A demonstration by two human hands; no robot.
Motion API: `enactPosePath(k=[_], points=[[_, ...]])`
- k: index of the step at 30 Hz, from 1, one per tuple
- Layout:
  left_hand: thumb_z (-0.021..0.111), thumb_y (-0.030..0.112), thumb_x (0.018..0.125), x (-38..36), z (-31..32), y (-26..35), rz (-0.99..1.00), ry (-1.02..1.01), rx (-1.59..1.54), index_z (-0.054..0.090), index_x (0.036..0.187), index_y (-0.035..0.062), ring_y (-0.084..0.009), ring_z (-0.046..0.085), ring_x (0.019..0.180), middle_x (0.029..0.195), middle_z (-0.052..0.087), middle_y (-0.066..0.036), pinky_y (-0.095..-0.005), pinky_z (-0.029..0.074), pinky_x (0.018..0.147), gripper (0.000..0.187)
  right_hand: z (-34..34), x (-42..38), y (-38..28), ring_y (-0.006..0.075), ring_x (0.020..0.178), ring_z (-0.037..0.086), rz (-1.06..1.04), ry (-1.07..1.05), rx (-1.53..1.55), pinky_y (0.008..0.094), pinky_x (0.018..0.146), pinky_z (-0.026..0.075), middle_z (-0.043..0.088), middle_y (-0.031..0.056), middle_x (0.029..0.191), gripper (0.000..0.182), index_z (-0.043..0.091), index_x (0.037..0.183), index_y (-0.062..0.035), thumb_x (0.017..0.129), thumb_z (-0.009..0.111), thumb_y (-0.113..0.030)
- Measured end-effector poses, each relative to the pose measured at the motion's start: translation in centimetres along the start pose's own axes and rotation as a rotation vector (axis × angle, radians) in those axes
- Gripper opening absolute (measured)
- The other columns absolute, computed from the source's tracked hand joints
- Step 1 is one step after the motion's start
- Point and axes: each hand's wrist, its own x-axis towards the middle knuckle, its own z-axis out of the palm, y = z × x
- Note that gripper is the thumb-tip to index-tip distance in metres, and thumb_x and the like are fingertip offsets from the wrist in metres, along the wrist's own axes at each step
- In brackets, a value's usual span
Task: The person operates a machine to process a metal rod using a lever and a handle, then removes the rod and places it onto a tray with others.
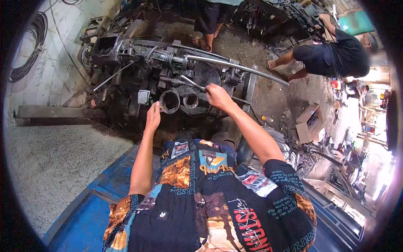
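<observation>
My right hand (219, 98) is closed around the lower end of a metal lever (193, 82), which slants up and left over the carriage of a lathe. Fingers together, my left hand (153, 117) is at the left edge of a larger ring-shaped metal part (170, 102), seemingly gripping it; the exact contact is too small to make out. A smaller metal ring (191, 101) sits between that part and my right hand. Just above my left fingertips is a squarish metal block (144, 97).
A long metal bar (239, 67) runs along the lathe and sticks out rightward beyond its headstock (105, 44). One person (331, 59) is at the right, another person's legs (207, 25) at the top. A cardboard box (310, 124) and metal scrap lie at right.
</observation>
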Motion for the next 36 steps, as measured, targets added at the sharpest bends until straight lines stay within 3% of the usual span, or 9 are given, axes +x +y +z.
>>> enactPosePath(k=[7,11,16,18,26,28,30,32,36], points=[[0.039,0.034,0.103,-0.6,-0.9,0.5,-0.023,-0.011,0.010,0.059,0.111,-0.0042,-0.0234,0.064,0.083,0.090,0.066,-0.015,-0.0351,0.049,0.077,0.044,0.7,3.9,-1.8,0.0415,0.090,0.062,-0.121,0.296,0.007,0.0480,0.077,0.053,0.060,0.0213,0.094,0.015,0.059,0.094,0.0028,0.081,0.056,-0.003],[0.038,0.035,0.103,-1.7,-1.0,1.5,-0.006,-0.002,0.051,0.060,0.113,-0.0039,-0.0244,0.064,0.083,0.090,0.066,-0.015,-0.0355,0.049,0.077,0.045,2.8,4.3,0.0,0.0418,0.088,0.061,0.004,0.235,0.024,0.0484,0.077,0.052,0.059,0.0218,0.093,0.014,0.056,0.090,0.0016,0.078,0.061,-0.003],[0.037,0.037,0.103,-2.4,-1.5,1.7,-0.058,-0.018,0.022,0.060,0.114,-0.0049,-0.0244,0.063,0.085,0.090,0.065,-0.016,-0.0359,0.048,0.080,0.049,5.4,3.8,1.9,0.0440,0.092,0.060,-0.043,0.211,0.167,0.0509,0.079,0.049,0.060,0.0245,0.095,0.017,0.056,0.090,0.0008,0.076,0.064,-0.006],[0.037,0.037,0.103,-2.6,-1.5,2.1,-0.050,-0.008,0.022,0.060,0.113,-0.0052,-0.0243,0.063,0.085,0.091,0.065,-0.016,-0.0358,0.048,0.080,0.049,4.0,3.9,0.8,0.0442,0.093,0.060,0.099,0.269,0.167,0.0502,0.082,0.049,0.061,0.0242,0.094,0.018,0.057,0.091,0.0008,0.078,0.064,-0.008],[0.038,0.037,0.103,-1.5,-1.2,4.3,0.003,-0.018,0.038,0.059,0.114,-0.0056,-0.0265,0.063,0.088,0.093,0.066,-0.016,-0.0356,0.048,0.082,0.049,3.4,2.5,1.1,0.0432,0.093,0.060,0.102,0.283,0.206,0.0484,0.081,0.049,0.062,0.0236,0.097,0.025,0.058,0.094,0.0011,0.076,0.070,-0.012],[0.038,0.037,0.103,-0.8,-1.2,6.0,0.071,0.022,0.049,0.059,0.115,-0.0055,-0.0272,0.063,0.089,0.094,0.066,-0.017,-0.0355,0.048,0.082,0.049,2.4,2.0,0.6,0.0429,0.090,0.061,0.078,0.403,0.264,0.0462,0.078,0.050,0.064,0.0234,0.093,0.026,0.060,0.093,0.0022,0.076,0.071,-0.013],[0.038,0.037,0.103,0.6,-1.2,6.8,0.141,0.042,0.095,0.059,0.116,-0.0044,-0.0263,0.064,0.090,0.096,0.066,-0.017,-0.0354,0.048,0.083,0.048,-0.7,1.4,-1.4,0.0403,0.082,0.064,0.153,0.578,0.437,0.0417,0.073,0.051,0.066,0.0230,0.086,0.024,0.062,0.089,0.0037,0.076,0.073,-0.013],[0.035,0.037,0.105,1.9,-1.0,8.3,0.220,0.076,-0.044,0.059,0.121,0.0000,-0.0192,0.061,0.091,0.098,0.066,-0.009,-0.0315,0.046,0.084,0.047,-4.6,0.3,-3.7,0.0193,0.066,0.064,0.234,0.627,0.615,0.0327,0.065,0.050,0.068,0.0146,0.075,0.020,0.065,0.086,0.0044,0.079,0.073,-0.012],[0.033,0.036,0.105,3.4,-0.8,14.3,0.326,0.156,-0.259,0.055,0.125,-0.0012,-0.0199,0.060,0.098,0.106,0.065,-0.010,-0.0320,0.045,0.089,0.048,-8.9,-0.4,-4.0,0.0114,0.077,0.059,0.270,0.741,0.898,0.0275,0.074,0.048,0.068,0.0052,0.084,0.017,0.068,0.091,0.0024,0.083,0.073,-0.012]])
